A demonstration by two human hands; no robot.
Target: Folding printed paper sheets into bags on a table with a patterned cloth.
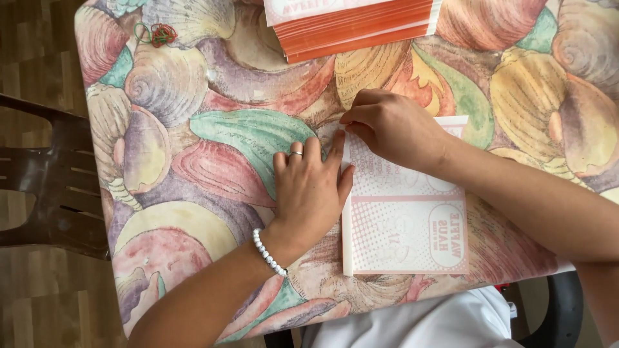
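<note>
**A:** Status on the hands?

**B:** My left hand is flat, palm down, fingers together, at centre frame. It presses on the left folded edge of the paper sheet. Ring on one finger, white bead bracelet at the wrist. Not gripping anything, just pressing.

**A:** Right?

**B:** My right hand is just above it, fingers curled, fingertips pinching down on the sheet's upper left corner. The two hands nearly touch at that corner.

**A:** Where's the sheet?

**B:** Lower centre-right of the frame, lying flat on the tablecloth, pale with pink print, folded edge on its left side. My right forearm crosses its upper right part.

**A:** Anything else around?

**B:** Stack of orange-edged sheets at top centre, well apart from the hands. Small tangle of red and green rubber bands at upper left. Brown plastic chair at the left edge, beside the table.
</note>
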